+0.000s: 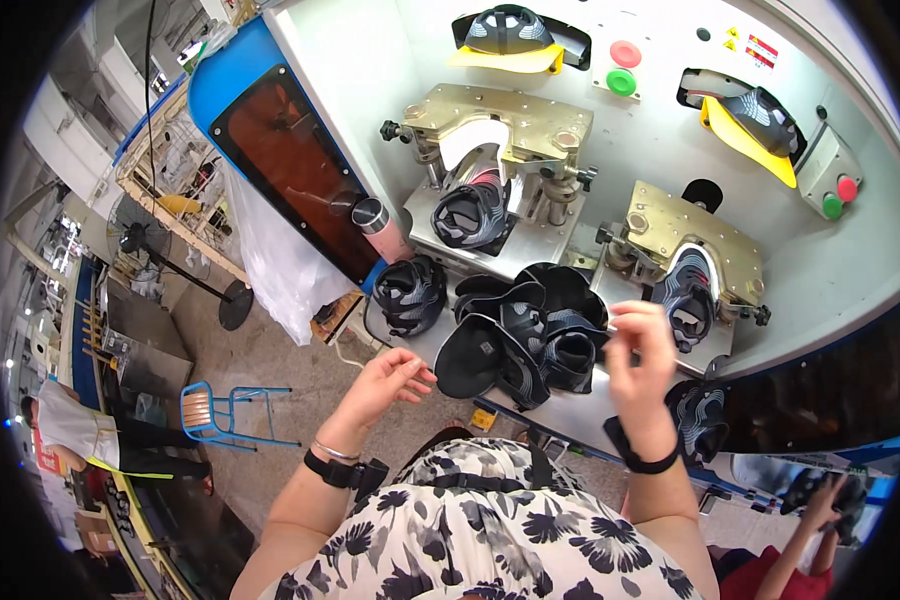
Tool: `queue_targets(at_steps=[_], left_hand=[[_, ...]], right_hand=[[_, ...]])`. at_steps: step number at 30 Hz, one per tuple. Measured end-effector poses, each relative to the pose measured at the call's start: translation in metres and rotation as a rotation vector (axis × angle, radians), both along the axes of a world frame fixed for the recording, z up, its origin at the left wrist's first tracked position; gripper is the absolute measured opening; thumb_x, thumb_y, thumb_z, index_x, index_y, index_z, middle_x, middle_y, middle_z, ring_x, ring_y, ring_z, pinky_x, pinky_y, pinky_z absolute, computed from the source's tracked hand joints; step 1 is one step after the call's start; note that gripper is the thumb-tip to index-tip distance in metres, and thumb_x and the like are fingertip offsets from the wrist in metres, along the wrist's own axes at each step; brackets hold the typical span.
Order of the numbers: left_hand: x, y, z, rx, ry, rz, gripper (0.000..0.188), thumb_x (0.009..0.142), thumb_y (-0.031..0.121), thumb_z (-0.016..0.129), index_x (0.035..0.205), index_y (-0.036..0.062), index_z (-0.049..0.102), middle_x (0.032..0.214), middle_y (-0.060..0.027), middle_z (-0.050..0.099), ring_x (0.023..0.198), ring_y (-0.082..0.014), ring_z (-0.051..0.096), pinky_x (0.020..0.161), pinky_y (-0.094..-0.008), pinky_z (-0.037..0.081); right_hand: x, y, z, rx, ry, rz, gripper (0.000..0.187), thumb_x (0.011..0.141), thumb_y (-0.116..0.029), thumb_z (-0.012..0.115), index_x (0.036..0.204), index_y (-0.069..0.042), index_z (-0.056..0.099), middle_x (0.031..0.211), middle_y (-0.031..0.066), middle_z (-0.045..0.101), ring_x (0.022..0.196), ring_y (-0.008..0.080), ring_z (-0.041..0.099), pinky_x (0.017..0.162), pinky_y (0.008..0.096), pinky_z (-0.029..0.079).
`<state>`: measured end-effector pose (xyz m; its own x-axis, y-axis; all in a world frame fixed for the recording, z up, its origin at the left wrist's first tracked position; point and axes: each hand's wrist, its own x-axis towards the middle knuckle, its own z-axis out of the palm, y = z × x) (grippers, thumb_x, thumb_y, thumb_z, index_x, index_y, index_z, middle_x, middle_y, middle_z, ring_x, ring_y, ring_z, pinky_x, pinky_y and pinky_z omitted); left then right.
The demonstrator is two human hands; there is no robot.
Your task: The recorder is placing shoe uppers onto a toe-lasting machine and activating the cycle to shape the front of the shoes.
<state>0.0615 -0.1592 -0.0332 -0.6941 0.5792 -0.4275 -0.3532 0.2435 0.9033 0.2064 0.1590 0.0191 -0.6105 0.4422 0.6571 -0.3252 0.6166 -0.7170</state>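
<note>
My left hand is raised beside a pile of black and grey shoe uppers at the front of a machine. Its fingers are loosely bent and apart, holding nothing. My right hand hovers at the pile's right edge, fingers curved with a gap before the thumb and no object seen in it. A single dark shoe upper stands left of the pile. Behind, one shoe upper sits at the left brass-coloured press, and another shoe upper is at the right press.
Two yellow-edged forms carrying uppers jut from the machine's back wall, near red and green buttons. A pink tumbler stands at the left edge. A blue stool and fan stand left; a co-worker's hands show lower right.
</note>
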Motion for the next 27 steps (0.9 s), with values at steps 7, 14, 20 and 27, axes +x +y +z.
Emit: queue_targets(at_steps=[7, 14, 20, 27], left_hand=[[-0.015, 0.000, -0.001, 0.029, -0.007, -0.058, 0.023, 0.101, 0.027, 0.054, 0.106, 0.0049, 0.059, 0.103, -0.0098, 0.069, 0.087, -0.0155, 0.068, 0.074, -0.0267, 0.055], [-0.068, -0.012, 0.000, 0.059, 0.049, -0.174, 0.021, 0.101, 0.026, 0.055, 0.107, 0.0057, 0.059, 0.101, -0.0081, 0.069, 0.086, -0.0153, 0.068, 0.073, -0.0256, 0.054], [-0.119, -0.041, -0.008, 0.145, 0.012, -0.100, 0.019, 0.101, 0.023, 0.053, 0.106, 0.0058, 0.059, 0.100, -0.0085, 0.070, 0.084, -0.0150, 0.068, 0.071, -0.0250, 0.054], [-0.162, -0.040, -0.012, 0.189, -0.016, -0.230, 0.018, 0.101, 0.023, 0.053, 0.104, 0.0054, 0.058, 0.098, -0.0087, 0.070, 0.082, -0.0143, 0.068, 0.070, -0.0242, 0.054]], right_hand=[[-0.057, -0.057, -0.009, 0.064, -0.177, 0.210, 0.028, 0.078, 0.005, 0.064, 0.104, -0.003, 0.063, 0.107, 0.0115, 0.066, 0.054, 0.0158, 0.058, 0.053, 0.0268, 0.048], [-0.162, -0.082, -0.018, 0.404, -0.226, 0.040, 0.050, 0.084, -0.012, 0.067, 0.131, -0.004, 0.050, 0.126, 0.0175, 0.059, 0.085, 0.0351, 0.066, 0.073, 0.0408, 0.054], [-0.199, -0.109, -0.053, 0.447, -0.561, -0.217, 0.041, 0.083, -0.024, 0.071, 0.112, -0.003, 0.052, 0.099, 0.0152, 0.055, 0.075, 0.0362, 0.065, 0.062, 0.0435, 0.054], [-0.214, -0.112, -0.026, 0.414, -0.519, -0.400, 0.033, 0.083, -0.029, 0.073, 0.096, -0.006, 0.054, 0.088, 0.0149, 0.060, 0.072, 0.0390, 0.064, 0.063, 0.0454, 0.051]])
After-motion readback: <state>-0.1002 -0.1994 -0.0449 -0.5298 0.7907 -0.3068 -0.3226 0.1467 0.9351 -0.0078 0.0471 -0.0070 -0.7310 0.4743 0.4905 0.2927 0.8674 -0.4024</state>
